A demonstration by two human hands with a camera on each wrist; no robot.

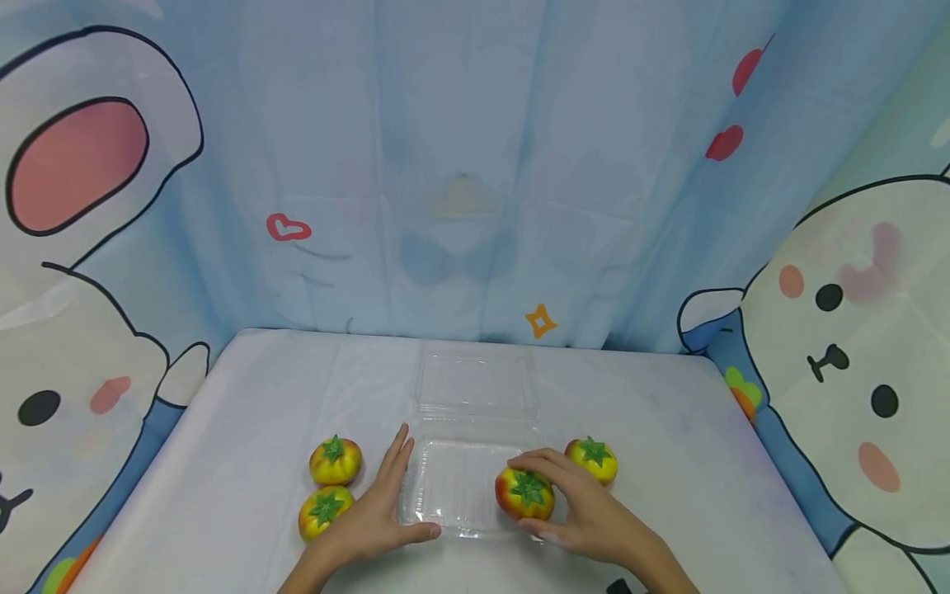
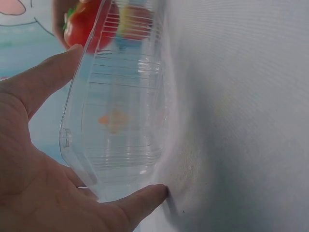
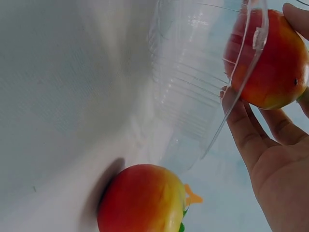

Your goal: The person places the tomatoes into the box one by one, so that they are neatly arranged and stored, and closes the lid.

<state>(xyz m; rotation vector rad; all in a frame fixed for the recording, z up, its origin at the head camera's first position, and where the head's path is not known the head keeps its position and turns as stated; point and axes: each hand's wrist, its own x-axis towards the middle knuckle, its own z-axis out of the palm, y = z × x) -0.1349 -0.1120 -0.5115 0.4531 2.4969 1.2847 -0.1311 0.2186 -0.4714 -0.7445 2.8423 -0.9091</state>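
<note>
A red-and-yellow tomato [image 1: 525, 493] with a green star-shaped top is held between the fingers and thumb of my right hand [image 1: 575, 503]. It hangs over the right end of a clear plastic clamshell box [image 1: 453, 487], overlapping its rim in the right wrist view. The box's lid [image 1: 475, 379] lies folded back, away from me. My left hand [image 1: 374, 511] is at the box's left end, fingers and thumb spread along the wall [image 2: 79, 121]. Another tomato [image 1: 591, 459] sits just beyond my right hand, partly hidden by it.
Two more tomatoes stand left of the box, one farther back [image 1: 336, 460] and one nearer [image 1: 324, 511], partly behind my left hand. A white cloth covers the table [image 1: 668, 462]. A blue printed curtain [image 1: 460, 165] hangs behind it. A small dark object [image 1: 618, 586] shows at the bottom edge.
</note>
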